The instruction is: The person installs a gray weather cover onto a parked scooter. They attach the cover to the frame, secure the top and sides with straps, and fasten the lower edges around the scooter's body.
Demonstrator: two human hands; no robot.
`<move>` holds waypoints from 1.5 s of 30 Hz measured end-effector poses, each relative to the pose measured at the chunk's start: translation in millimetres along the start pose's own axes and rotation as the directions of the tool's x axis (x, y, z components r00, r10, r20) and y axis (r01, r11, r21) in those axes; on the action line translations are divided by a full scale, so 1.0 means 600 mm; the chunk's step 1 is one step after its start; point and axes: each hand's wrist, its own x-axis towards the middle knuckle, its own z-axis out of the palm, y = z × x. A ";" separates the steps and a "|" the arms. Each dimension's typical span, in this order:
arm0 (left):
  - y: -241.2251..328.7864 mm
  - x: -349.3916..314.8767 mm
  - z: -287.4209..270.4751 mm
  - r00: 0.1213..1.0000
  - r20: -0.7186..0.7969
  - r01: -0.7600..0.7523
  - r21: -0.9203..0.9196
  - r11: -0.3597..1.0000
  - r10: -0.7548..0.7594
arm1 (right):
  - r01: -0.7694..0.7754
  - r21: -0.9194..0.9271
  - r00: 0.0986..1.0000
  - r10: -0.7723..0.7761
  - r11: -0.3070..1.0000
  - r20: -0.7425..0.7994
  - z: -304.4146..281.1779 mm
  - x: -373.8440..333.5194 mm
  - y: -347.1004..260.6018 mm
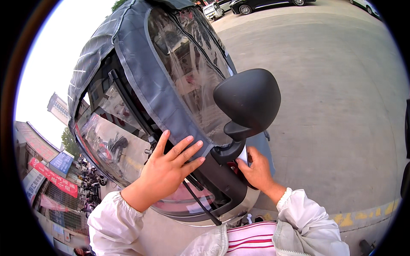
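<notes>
A small vehicle wears a grey fabric cover (147,74) with a clear plastic side window (188,72). My left hand (166,168) lies with fingers spread on the lower corner of the cover, beside the windshield. Just below the black side mirror (252,100), my right hand (258,170) is closed, thumb and fingers around a white strip (243,155). What the strip belongs to is partly hidden behind the mirror's arm (230,151) and my fingers.
A black wiper (132,104) crosses the windshield (115,141), and a thin black rod (200,202) slants below my left hand. Concrete pavement (333,106) stretches to the right, with a black car (265,5) at its far side. Parked two-wheelers (92,179) line the left.
</notes>
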 end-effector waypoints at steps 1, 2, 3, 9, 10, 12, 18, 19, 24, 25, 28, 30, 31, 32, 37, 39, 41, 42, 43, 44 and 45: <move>0.002 0.002 -0.004 1.000 0.001 0.028 -0.021 0.999 -0.028 | -0.020 -0.019 0.998 0.021 1.000 0.058 -0.004 0.003 0.002; 0.003 0.004 -0.008 0.998 0.003 0.059 -0.042 0.997 -0.059 | -0.010 -0.031 0.999 0.011 0.999 0.048 -0.007 0.004 0.000; 0.004 0.004 -0.011 0.996 0.006 0.089 -0.063 0.994 -0.089 | 0.001 -0.044 0.999 0.001 0.999 0.037 -0.010 0.005 -0.004; 0.028 -0.008 0.027 0.880 -0.357 0.334 -0.008 0.943 -0.315 | 0.013 -0.076 0.994 -0.005 0.997 0.109 -0.020 0.009 0.004; 0.031 -0.006 0.027 0.850 -0.374 0.399 -0.003 0.917 -0.371 | 0.007 -0.071 0.992 0.002 0.997 0.129 -0.020 0.010 0.005; 0.031 0.002 0.029 0.858 -0.342 0.416 0.027 0.909 -0.382 | -0.181 0.216 0.966 0.133 0.959 0.221 -0.022 0.017 -0.013; 0.040 0.026 0.024 0.866 -0.284 0.418 -0.038 0.907 -0.411 | -0.254 0.441 0.951 0.138 0.861 0.278 -0.017 0.063 0.028; 0.043 0.031 0.024 0.855 -0.303 0.422 -0.062 0.904 -0.420 | -0.231 0.447 0.960 0.128 0.865 0.249 -0.013 0.071 0.034; 0.091 0.043 0.047 0.860 -0.307 0.381 -0.146 0.913 -0.407 | 0.028 0.235 0.979 -0.074 0.971 0.190 -0.009 0.038 0.044; 0.104 0.046 0.057 0.861 -0.295 0.378 -0.170 0.910 -0.413 | 0.246 0.191 0.955 -0.271 0.950 0.119 -0.004 0.024 0.046; 0.131 0.060 0.066 0.871 -0.295 0.334 -0.233 0.913 -0.394 | 0.378 0.049 0.923 -0.380 0.925 0.057 0.014 -0.001 0.033; 0.163 0.063 0.083 0.818 -0.293 0.347 -0.434 0.831 -0.495 | 0.388 0.043 0.920 -0.390 0.921 0.042 0.022 -0.010 0.029; 0.180 0.062 0.092 0.793 -0.276 0.383 -0.467 0.797 -0.543 | 0.375 0.060 0.926 -0.377 0.925 0.036 0.025 -0.014 0.034; 0.195 0.068 0.095 0.770 -0.180 0.458 -0.511 0.727 -0.612 | 0.361 0.072 0.931 -0.364 0.930 0.029 0.027 -0.015 0.039; 0.228 0.111 0.124 0.507 0.247 0.752 -0.594 0.285 -0.826 | 0.167 0.054 0.973 -0.174 0.984 0.155 0.024 -0.040 0.073; 0.239 0.131 0.134 0.502 0.247 0.797 -0.504 0.333 -0.829 | 0.210 -0.058 0.959 -0.194 0.976 0.207 0.024 -0.044 0.091; 0.244 0.156 0.144 0.472 0.246 0.829 -0.451 0.331 -0.846 | 0.372 -0.220 0.921 -0.330 0.902 0.207 0.015 -0.031 0.106; 0.245 0.164 0.148 0.432 0.256 0.846 -0.448 0.290 -0.865 | 0.445 -0.308 0.894 -0.394 0.841 0.214 0.002 -0.023 0.106; 0.246 0.169 0.152 0.391 0.266 0.861 -0.445 0.247 -0.881 | 0.510 -0.392 0.860 -0.456 0.766 0.228 -0.015 -0.014 0.106; 0.249 0.174 0.156 0.355 0.273 0.869 -0.447 0.209 -0.894 | 0.562 -0.476 0.823 -0.513 0.676 0.243 -0.033 -0.002 0.107; 0.252 0.175 0.161 0.341 0.248 0.851 -0.492 0.185 -0.907 | 0.605 -0.506 0.781 -0.583 0.615 0.224 -0.047 0.009 0.109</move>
